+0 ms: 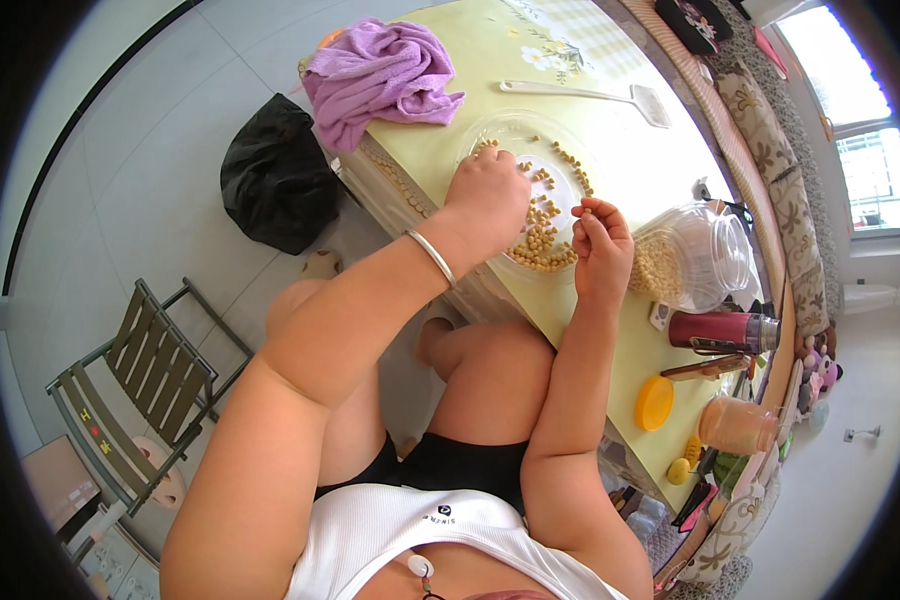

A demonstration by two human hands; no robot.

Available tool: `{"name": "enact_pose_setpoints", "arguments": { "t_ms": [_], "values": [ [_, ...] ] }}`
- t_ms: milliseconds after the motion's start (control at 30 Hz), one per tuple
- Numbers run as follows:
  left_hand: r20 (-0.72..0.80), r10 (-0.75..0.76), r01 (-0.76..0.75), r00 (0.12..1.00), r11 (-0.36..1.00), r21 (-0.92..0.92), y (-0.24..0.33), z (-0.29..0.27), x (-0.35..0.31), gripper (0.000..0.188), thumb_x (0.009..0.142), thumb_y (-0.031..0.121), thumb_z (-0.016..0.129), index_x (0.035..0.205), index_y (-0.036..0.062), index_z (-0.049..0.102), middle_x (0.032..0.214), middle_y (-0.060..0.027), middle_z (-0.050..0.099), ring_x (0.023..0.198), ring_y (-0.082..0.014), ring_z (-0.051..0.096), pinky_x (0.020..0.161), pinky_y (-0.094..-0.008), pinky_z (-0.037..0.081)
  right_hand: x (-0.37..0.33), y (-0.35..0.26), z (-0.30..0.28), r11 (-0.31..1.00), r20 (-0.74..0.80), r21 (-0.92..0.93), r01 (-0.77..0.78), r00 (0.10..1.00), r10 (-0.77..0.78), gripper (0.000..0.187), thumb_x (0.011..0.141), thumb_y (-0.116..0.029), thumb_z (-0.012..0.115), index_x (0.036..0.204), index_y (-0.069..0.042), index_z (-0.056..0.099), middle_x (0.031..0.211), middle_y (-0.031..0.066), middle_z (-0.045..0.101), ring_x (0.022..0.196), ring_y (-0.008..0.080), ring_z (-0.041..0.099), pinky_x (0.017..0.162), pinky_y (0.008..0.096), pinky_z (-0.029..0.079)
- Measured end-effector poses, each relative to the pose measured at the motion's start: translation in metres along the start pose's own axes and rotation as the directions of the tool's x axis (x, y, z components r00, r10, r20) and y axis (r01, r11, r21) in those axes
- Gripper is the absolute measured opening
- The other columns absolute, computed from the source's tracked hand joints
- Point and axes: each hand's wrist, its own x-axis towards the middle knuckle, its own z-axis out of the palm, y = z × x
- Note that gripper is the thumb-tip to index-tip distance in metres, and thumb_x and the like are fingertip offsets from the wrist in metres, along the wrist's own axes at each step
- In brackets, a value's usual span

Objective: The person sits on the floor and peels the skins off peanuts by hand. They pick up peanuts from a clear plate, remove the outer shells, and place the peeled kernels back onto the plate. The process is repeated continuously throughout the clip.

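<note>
A clear round plate (511, 127) lies on the pale yellow table, with many small tan chickpeas (540, 243) scattered over it and heaped toward its near side. My left hand (487, 196), a silver bangle on its wrist, reaches over the plate's left part. Its fingers are curled down at a few chickpeas, and the fingertips are mostly hidden. At the plate's right rim is my right hand (602, 240), thumb and forefinger pinched together; whatever sits between them is too small to make out. Just right of it, a clear wide jar (692, 258) lies tilted, partly filled with chickpeas.
Beyond the plate lies a white slotted turner (580, 92). A purple towel (382, 78) is heaped at the far left corner. Along the right stand a red thermos (720, 331), a yellow lid (654, 403) and a pinkish jar (738, 426). A black bag (278, 178) and folding chair (135, 385) are on the left.
</note>
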Motion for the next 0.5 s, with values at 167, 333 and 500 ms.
{"name": "enact_pose_setpoints", "arguments": {
  "t_ms": [167, 333, 500],
  "values": [
    [0.013, 0.007, -0.005, 1.000, 0.990, -0.141, 0.007, 0.005, 0.002, 0.013, 0.075, 0.014, 0.068, 0.084, 0.0036, 0.067, 0.096, -0.0171, 0.058, 0.098, -0.0317, 0.059, 0.082, -0.0407, 0.052, 0.000, 0.000, -0.004, 0.991, 0.054, 0.135, 0.002, 0.998, -0.010, 0.016, 0.090, 0.002, 0.054, 0.106, 0.003, 0.058, 0.093, 0.0108, 0.062, 0.066, 0.0062, 0.049, 0.051, 0.0165, 0.036],
    [0.140, 0.038, -0.011, 0.989, 0.982, -0.186, 0.014, 0.003, 0.006, 0.014, 0.082, 0.011, 0.060, 0.090, 0.0037, 0.068, 0.103, -0.0180, 0.057, 0.095, -0.0320, 0.061, 0.081, -0.0401, 0.053, -0.001, -0.003, -0.005, 0.961, 0.128, 0.273, -0.047, 0.992, 0.012, 0.018, 0.092, 0.002, 0.051, 0.108, 0.003, 0.059, 0.096, 0.0120, 0.062, 0.068, 0.0072, 0.049, 0.052, 0.0162, 0.037],
    [-0.004, 0.050, -0.049, 0.999, 0.945, -0.323, 0.021, 0.018, 0.001, 0.011, 0.079, 0.010, 0.062, 0.085, 0.0017, 0.066, 0.095, -0.0197, 0.057, 0.089, -0.0342, 0.062, 0.076, -0.0423, 0.053, 0.000, -0.002, -0.004, 0.941, 0.156, 0.319, -0.113, 0.986, 0.065, 0.017, 0.092, 0.002, 0.051, 0.107, 0.003, 0.059, 0.094, 0.0112, 0.062, 0.068, 0.0073, 0.049, 0.051, 0.0162, 0.037]
  ]
}}
